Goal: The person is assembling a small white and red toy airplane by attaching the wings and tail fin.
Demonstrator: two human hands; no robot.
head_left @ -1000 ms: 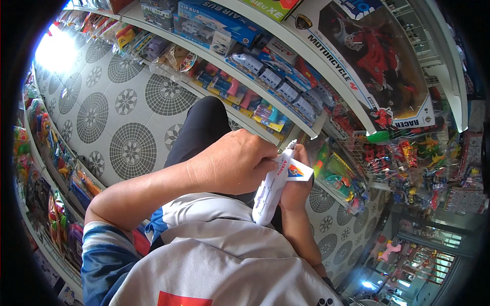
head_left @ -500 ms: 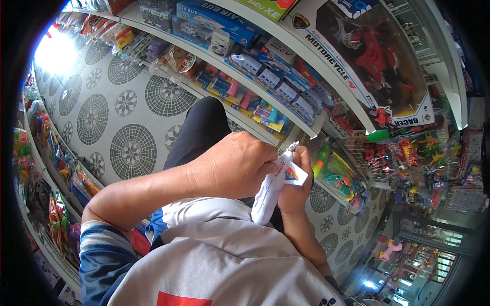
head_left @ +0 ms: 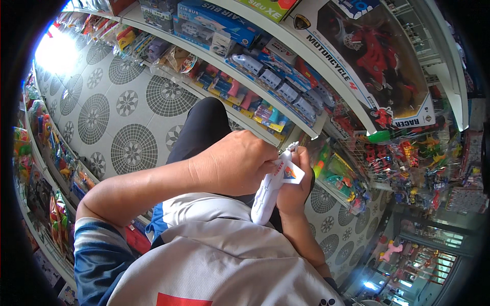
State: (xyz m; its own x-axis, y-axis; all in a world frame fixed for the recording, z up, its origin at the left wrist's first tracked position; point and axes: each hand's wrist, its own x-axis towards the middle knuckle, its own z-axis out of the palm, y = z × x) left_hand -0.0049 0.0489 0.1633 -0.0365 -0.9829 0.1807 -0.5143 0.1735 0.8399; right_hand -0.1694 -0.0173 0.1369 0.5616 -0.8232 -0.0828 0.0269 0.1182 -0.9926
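Above a patterned tile floor (head_left: 133, 150), before a white shirt (head_left: 219, 260), a white toy airliner (head_left: 266, 198) slants, the right hand's (head_left: 294, 195) grip closed around it; the left hand (head_left: 240, 162) curls against it, hold hidden. Hard pressure could snap its wing (head_left: 292, 174); slackened fingers could drop it.

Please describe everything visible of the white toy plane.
The toy plane looks like smooth white plastic, with red lettering and a flat fin bearing an orange-blue emblem. It slants, rounded end toward the shirt, narrow end away. The right hand holds it; the left hand is closed against it, grip hidden.
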